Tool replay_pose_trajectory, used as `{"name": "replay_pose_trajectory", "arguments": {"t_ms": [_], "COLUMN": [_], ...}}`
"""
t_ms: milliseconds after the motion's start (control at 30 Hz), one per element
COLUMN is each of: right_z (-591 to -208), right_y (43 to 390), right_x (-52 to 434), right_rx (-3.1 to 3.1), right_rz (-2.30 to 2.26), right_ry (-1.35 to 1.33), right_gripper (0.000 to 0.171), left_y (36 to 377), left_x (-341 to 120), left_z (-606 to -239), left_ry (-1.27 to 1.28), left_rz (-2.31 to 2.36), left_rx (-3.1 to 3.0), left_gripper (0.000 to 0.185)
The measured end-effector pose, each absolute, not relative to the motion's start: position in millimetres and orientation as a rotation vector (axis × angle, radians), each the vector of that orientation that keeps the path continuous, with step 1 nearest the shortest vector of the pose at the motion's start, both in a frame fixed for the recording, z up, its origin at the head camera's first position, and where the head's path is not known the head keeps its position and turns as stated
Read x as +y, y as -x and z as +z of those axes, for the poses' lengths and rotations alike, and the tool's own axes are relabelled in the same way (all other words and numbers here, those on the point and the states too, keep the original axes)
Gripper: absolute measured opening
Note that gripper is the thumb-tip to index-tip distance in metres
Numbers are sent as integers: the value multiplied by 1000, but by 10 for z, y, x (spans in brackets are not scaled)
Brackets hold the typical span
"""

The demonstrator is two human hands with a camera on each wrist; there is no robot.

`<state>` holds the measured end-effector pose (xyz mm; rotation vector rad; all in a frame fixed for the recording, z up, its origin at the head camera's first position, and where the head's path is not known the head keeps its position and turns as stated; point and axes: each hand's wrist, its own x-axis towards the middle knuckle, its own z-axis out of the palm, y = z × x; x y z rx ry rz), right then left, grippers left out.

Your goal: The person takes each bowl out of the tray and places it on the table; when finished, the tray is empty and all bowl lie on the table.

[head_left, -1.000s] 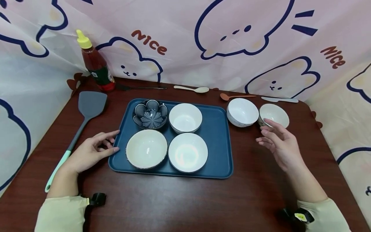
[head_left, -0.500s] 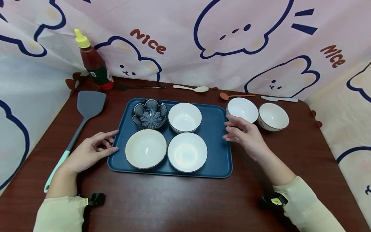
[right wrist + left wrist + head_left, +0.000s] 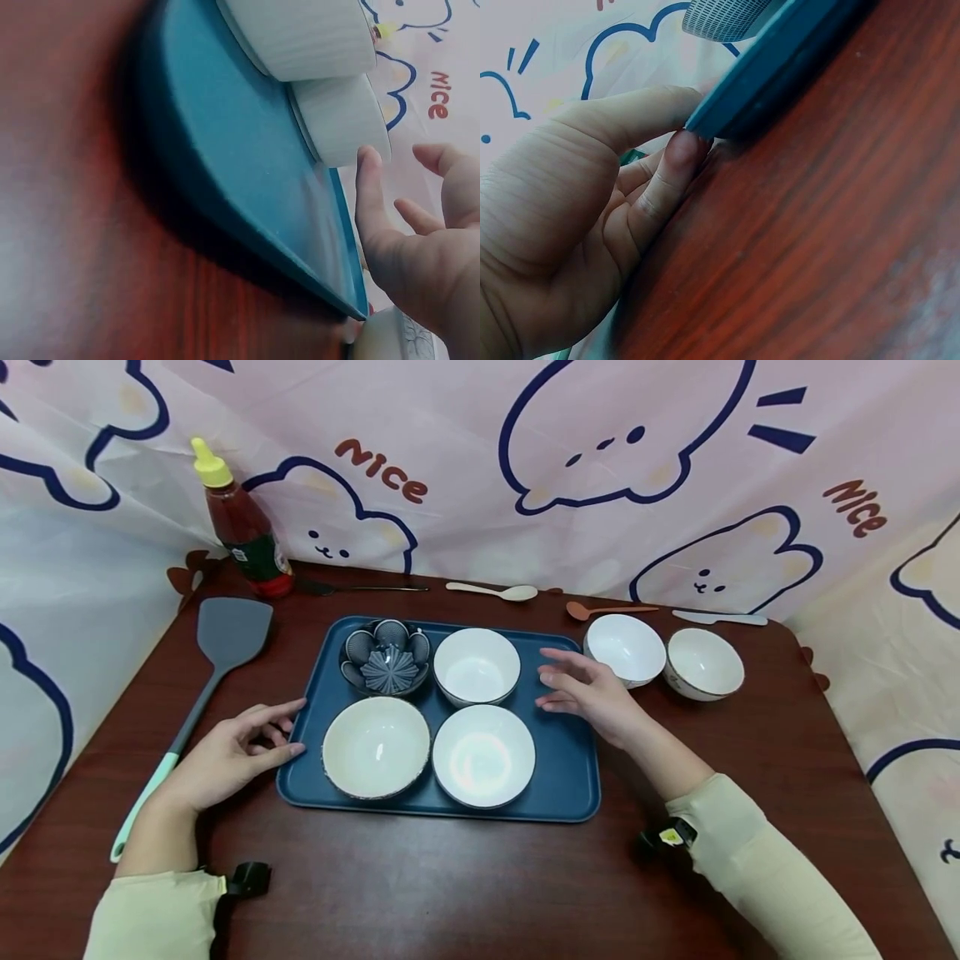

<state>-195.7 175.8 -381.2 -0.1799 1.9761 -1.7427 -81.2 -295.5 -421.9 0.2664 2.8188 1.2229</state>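
Observation:
A blue tray [image 3: 562, 777] lies on the brown table, bearing a dark petal-shaped bowl [image 3: 390, 660], a cream bowl [image 3: 377, 746] and two white bowls, one behind [image 3: 477, 664] and one in front [image 3: 483, 756]. My left hand [image 3: 232, 756] grips the tray's left rim; in the left wrist view its thumb and a fingertip meet the edge of the tray [image 3: 742, 79]. Over the tray's right part hovers my right hand [image 3: 588, 693], fingers spread and holding nothing. Beside the tray's right edge, partly behind that hand, stands another white bowl [image 3: 625, 647].
A small patterned bowl [image 3: 703, 662] stands at the right. Along the back lie a cream spoon [image 3: 502, 592], an orange spoon [image 3: 592, 610] and a pale knife [image 3: 720, 617]. At the left are a spatula [image 3: 234, 631] and a red sauce bottle [image 3: 251, 535].
My right hand has moved left from beside the small patterned bowl, past the white bowl, to over the tray's right part. My left hand has stayed at the tray's left rim.

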Motion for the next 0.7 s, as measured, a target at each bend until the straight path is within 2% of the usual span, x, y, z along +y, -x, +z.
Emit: {"name": "replay_pose_trajectory", "arguments": {"t_ms": [367, 700], "right_z": [-3834, -3959], "right_y": [2154, 2218], "right_x": [1561, 1445], "right_rx": [1863, 1915], "right_rz": [-1787, -1712], "right_ry": [168, 270], "right_gripper": [58, 58], "left_y": [807, 814], "left_x": [-2957, -2967], "left_z": [-4205, -4216], "left_ry": [-271, -288], "left_rz": [1229, 1229], "left_rx": [2818, 2825], "left_gripper": [53, 53]}}
